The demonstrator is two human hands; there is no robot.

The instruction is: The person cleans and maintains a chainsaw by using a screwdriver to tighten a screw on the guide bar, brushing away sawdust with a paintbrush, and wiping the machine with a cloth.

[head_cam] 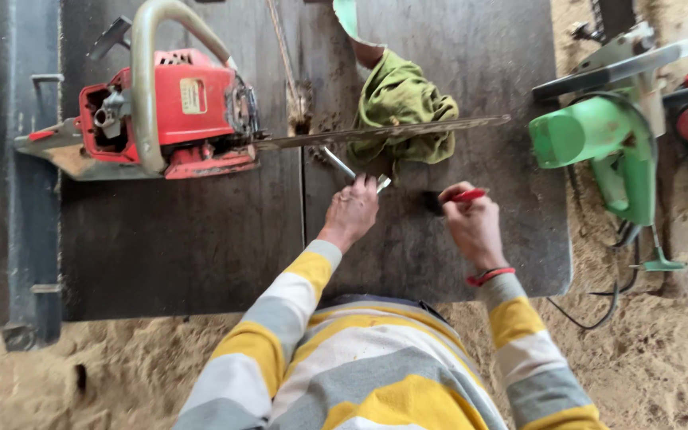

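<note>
Gripped in the right hand (474, 225) was a small red-handled brush (449, 198), bristles down on the dark metal table (201, 247). Fingers of the left hand (349, 213) closed on a slim metal tool (342, 166) just below the red chainsaw (170, 111)'s guide bar (384, 131). Cleaning looked underway; brushing the bar would need a steady, close reach.

Wore a long-sleeved top (376, 366) banded in wide stripes of yellow, grey and white, same bands running down both sleeves to plain ribbed cuffs. Had a red band (489, 275) around the right wrist, just above the cuff. Left hand (350, 213) and right hand (474, 225) bare, without gloves.
</note>
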